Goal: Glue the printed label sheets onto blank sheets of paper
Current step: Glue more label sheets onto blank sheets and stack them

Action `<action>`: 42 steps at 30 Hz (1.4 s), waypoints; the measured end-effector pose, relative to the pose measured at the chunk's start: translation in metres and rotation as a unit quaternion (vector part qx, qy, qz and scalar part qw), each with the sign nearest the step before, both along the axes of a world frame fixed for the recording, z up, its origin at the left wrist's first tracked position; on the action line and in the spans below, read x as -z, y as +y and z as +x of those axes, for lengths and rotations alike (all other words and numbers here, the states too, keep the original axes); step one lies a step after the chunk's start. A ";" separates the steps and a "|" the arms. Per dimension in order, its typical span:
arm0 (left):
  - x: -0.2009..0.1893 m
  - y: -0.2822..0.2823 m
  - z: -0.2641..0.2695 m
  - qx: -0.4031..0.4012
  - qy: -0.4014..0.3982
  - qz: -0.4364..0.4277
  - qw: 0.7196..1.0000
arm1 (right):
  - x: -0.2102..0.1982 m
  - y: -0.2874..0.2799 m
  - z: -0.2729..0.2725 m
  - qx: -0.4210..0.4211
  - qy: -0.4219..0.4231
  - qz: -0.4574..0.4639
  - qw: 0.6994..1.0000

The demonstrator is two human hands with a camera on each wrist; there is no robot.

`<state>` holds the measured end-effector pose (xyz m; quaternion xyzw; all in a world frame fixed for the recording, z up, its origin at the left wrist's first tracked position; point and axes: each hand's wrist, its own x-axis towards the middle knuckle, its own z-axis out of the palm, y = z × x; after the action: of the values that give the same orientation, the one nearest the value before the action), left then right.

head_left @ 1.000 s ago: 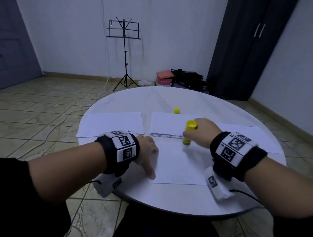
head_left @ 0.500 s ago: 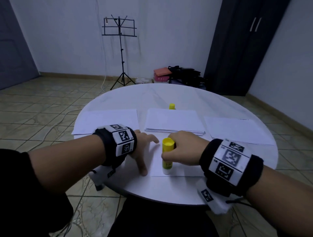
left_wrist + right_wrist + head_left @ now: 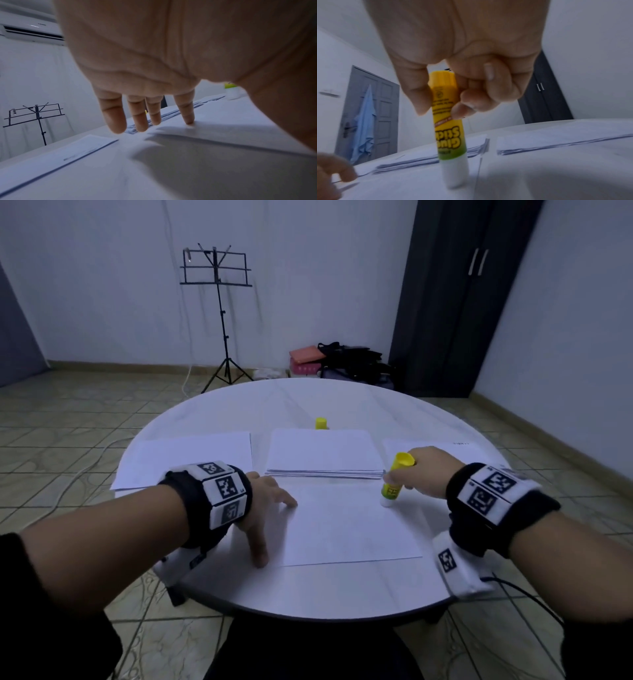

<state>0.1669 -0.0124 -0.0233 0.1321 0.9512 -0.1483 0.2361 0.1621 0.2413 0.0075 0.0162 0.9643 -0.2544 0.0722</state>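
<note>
A round white table (image 3: 308, 590) fills the lower middle of the head view. On it, nearest the person, lies a single sheet (image 3: 346, 525) at centre frame. Above that sits a stack of paper (image 3: 323, 451), with one more sheet to the upper left (image 3: 191, 455) and another to the upper right (image 3: 442, 445), partly hidden by the right hand.

The left hand (image 3: 265, 505) rests at the left edge of the near sheet, its fingers straight and spread; the left wrist view shows the index fingertip (image 3: 188, 121) pressing on the paper, the other fingers just off it.

The right hand (image 3: 428, 474) grips a glue stick (image 3: 394, 484) at the sheet's upper right corner. Thumb and curled fingers (image 3: 471, 104) close round its yellow upper half, below the hand in the right wrist view. The stick stands nearly upright, white end down and touching the sheet.

A small yellow cap (image 3: 321, 423) stands just above the stack.
</note>
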 end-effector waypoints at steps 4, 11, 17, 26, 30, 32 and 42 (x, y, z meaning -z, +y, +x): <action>0.001 -0.001 -0.002 -0.006 -0.006 0.010 1.000 | 0.003 -0.002 -0.002 -0.007 -0.010 0.027 1.000; 0.002 -0.003 -0.001 -0.019 -0.007 0.030 0.999 | -0.007 0.023 0.025 -0.039 -0.100 0.003 0.994; 0.005 -0.009 0.003 -0.050 0.006 0.069 0.996 | 0.017 0.042 0.011 0.075 -0.075 -0.190 0.976; 0.005 -0.019 0.005 -0.064 -0.007 0.111 0.992 | 0.033 0.045 -0.009 0.161 -0.045 -0.123 0.978; 0.008 -0.021 0.004 -0.047 -0.013 0.106 0.993 | 0.036 0.039 -0.010 0.163 -0.031 -0.090 0.982; 0.009 -0.022 0.004 -0.036 -0.015 0.111 0.993 | 0.034 0.036 -0.008 0.164 -0.044 -0.070 0.983; 0.008 -0.041 0.004 -0.053 -0.007 0.213 0.976 | 0.007 -0.022 0.033 0.016 -0.163 0.107 0.981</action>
<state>0.1710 -0.0537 -0.0311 0.1294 0.9649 0.0711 0.2173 0.1953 0.2191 0.0005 0.0801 0.9607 -0.1451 0.2225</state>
